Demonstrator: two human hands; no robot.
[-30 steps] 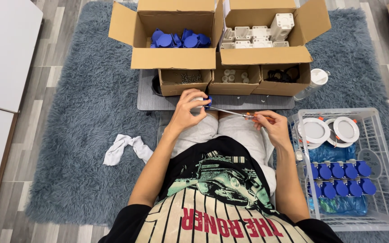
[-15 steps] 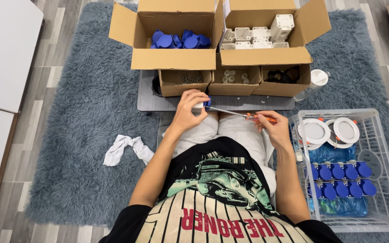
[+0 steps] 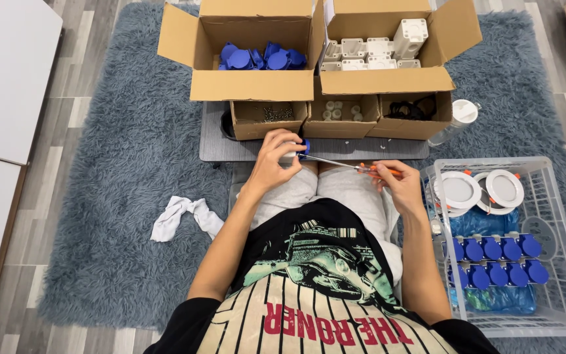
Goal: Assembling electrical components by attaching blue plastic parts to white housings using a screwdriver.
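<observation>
I've got the left hand (image 3: 275, 160) pinching a small blue-capped part (image 3: 299, 152) just in front of the small boxes (image 3: 270, 118). Right hand (image 3: 397, 185) is wrapped round the screwdriver (image 3: 355, 166), tip probably seated. I'd keep it square and turn slow.

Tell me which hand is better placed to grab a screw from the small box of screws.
Left. The left hand sits just below the small box of screws, though its fingers grip a blue-and-white part. The right hand is farther off, holding the orange-handled screwdriver.
</observation>
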